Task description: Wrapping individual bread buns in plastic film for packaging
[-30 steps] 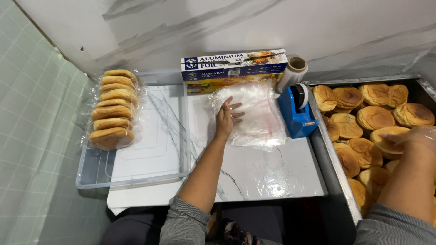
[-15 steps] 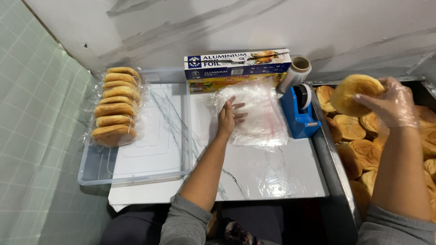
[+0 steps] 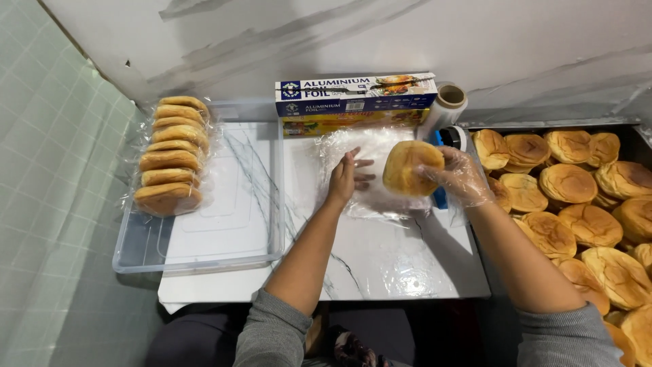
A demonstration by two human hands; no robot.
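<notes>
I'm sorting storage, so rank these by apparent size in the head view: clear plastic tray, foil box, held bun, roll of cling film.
1. clear plastic tray
2. foil box
3. bun, held nearer the camera, so unsure
4. roll of cling film, partly hidden

White marble-pattern table carried everything, pushed against a grey-streaked wall. Far edge: long foil box lay flat, a second yellowish box just in front of it, touching. Roll of cling film stood at the right end of the boxes. Stack of clear plastic bags lay flat mid-table, with the left hand pressed on it. Blue tape dispenser sat at the bags' right edge, mostly hidden. Clear shallow tray covered the table's left side and overhung the edge; wrapped buns sat inside along its left wall.
</notes>
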